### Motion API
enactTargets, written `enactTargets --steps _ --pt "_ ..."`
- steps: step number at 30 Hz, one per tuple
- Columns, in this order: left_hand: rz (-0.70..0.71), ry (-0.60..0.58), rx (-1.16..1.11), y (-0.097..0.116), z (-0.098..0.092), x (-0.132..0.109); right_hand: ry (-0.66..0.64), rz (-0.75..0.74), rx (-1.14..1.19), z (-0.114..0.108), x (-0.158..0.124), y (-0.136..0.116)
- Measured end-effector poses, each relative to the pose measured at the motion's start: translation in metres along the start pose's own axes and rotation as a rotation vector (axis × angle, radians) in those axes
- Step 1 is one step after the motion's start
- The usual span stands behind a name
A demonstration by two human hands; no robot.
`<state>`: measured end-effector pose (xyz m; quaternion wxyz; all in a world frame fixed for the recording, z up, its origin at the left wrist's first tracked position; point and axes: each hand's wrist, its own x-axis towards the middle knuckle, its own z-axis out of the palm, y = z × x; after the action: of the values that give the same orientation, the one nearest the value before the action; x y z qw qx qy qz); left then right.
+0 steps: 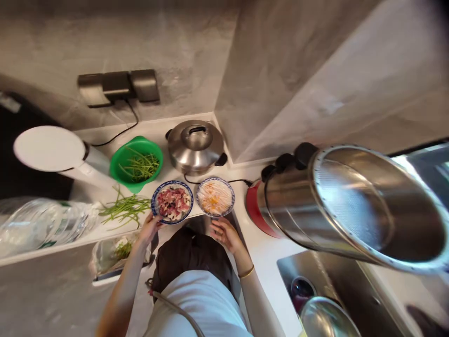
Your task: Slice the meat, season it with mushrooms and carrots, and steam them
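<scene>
A blue-rimmed bowl of raw sliced meat point(173, 202) sits at the counter's front edge, with my left hand point(150, 228) closed on its lower left rim. To its right stands a second patterned bowl point(215, 197) with a pale, orange-streaked content. My right hand point(225, 234) is just below that bowl, fingers spread and nothing in them; whether a fingertip touches the rim is unclear. Behind the bowls is a lidded steel pot point(195, 147). Left of it, a green basin point(136, 164) contains cut green stems, and more green stems point(126, 209) lie loose on the counter.
Tall steel steamer point(291, 206) on a red base at right, beside a sink point(315, 269) holding a metal bowl point(328, 318). At left are a white round-topped appliance point(49, 149) and bottled water in plastic point(49, 224). A lined bin point(108, 255) hangs below the counter.
</scene>
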<state>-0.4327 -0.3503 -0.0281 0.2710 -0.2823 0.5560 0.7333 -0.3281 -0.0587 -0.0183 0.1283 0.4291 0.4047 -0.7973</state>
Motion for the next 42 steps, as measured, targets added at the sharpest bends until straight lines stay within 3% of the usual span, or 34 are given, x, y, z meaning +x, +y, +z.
enactTargets --steps 4,7,10,13,15,18,20,23,28,31,34,36,38,40,42 --pt "0.074 -0.093 0.215 0.06 0.002 -0.034 -0.036 -0.028 -0.127 -0.001 -0.041 -0.003" --pt "0.141 -0.197 0.406 0.124 0.038 -0.059 0.019 -0.101 -0.169 -0.009 -0.073 -0.005" --pt "0.211 -0.315 0.575 0.176 0.115 -0.089 0.052 -0.176 -0.152 -0.024 -0.101 -0.003" --pt "0.196 -0.599 0.637 0.203 0.219 -0.122 0.1 -0.228 -0.103 -0.043 -0.126 0.006" --pt "0.134 -0.874 0.701 0.205 0.29 -0.143 0.155 -0.255 -0.046 -0.057 -0.14 0.016" --pt "0.023 -1.197 0.725 0.187 0.384 -0.162 0.255 -0.295 0.06 -0.08 -0.161 0.031" --pt "-0.06 -1.288 0.748 0.166 0.431 -0.165 0.322 -0.32 0.122 -0.095 -0.175 0.041" --pt "-0.145 -1.231 0.828 0.131 0.473 -0.155 0.408 -0.338 0.198 -0.113 -0.194 0.052" --pt "-0.233 -1.144 0.911 0.097 0.49 -0.127 0.443 -0.315 0.29 -0.137 -0.206 0.07" --pt "-0.221 -1.159 0.947 0.092 0.491 -0.123 0.414 -0.294 0.284 -0.144 -0.201 0.072" --pt "-0.114 -1.143 1.047 0.1 0.497 -0.13 0.368 -0.283 0.227 -0.143 -0.192 0.06" --pt "0.037 -1.099 1.082 0.119 0.497 -0.134 0.304 -0.261 0.165 -0.137 -0.182 0.046" --pt "0.245 -1.036 1.024 0.151 0.485 -0.13 0.222 -0.229 0.083 -0.127 -0.169 0.03" --pt "0.48 -0.933 0.901 0.192 0.453 -0.114 0.139 -0.206 -0.01 -0.113 -0.153 0.01" --pt "0.697 -0.761 0.774 0.231 0.4 -0.08 0.038 -0.202 -0.101 -0.094 -0.13 -0.013"
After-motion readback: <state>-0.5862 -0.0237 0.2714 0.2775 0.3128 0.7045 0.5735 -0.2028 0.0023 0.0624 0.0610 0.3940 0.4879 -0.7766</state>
